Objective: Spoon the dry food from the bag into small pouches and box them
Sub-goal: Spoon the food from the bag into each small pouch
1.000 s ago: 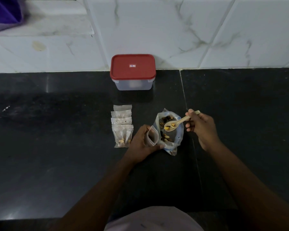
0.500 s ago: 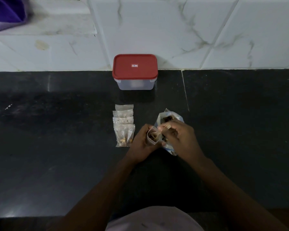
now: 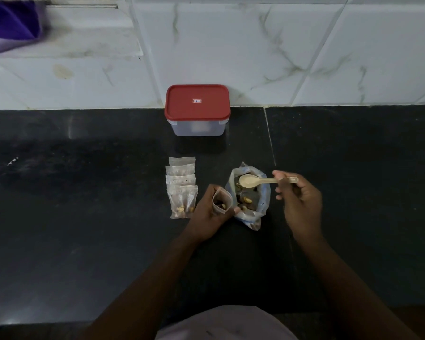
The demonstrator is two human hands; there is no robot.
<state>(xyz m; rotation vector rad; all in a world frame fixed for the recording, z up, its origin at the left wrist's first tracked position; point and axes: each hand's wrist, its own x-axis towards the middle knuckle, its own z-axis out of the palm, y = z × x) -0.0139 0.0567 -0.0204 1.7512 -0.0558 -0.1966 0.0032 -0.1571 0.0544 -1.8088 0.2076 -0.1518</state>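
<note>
Left hand: the left hand [image 3: 206, 213] is gripping the small pouch [image 3: 221, 201], with the fingers curling round its lower half and keeping the mouth open and facing up.
Small pouch: it is sitting in that hand just left of the bag, with a few pieces lying at its bottom. I cannot tell whether it is touching the bag.
Pouch handling: it is looking like thin, soft, very light plastic that is likely to fold shut, so the sides just under the mouth seem the best place to hold it.
Right hand: the right hand [image 3: 298, 204] is pinching the far end of the spoon [image 3: 260, 180] handle between thumb and fingertips.
Spoon: it is hovering level over the bag's mouth, and its bowl is appearing empty. It is looking stiff and light.
Bag: the bag [image 3: 252, 212] is standing open on the dark surface [image 3: 84, 241], showing dry food [image 3: 245, 200] inside. It is looking floppy and probably easy to tip with a hard dig.
Filled pouches: the filled pouches [image 3: 182, 190] are lying flat in an overlapping row, left of the left hand.
Box: the box [image 3: 198, 127] is standing well behind them against the wall [image 3: 280, 45], wearing its red lid [image 3: 197, 101], so boxing is not yet beginning.
</note>
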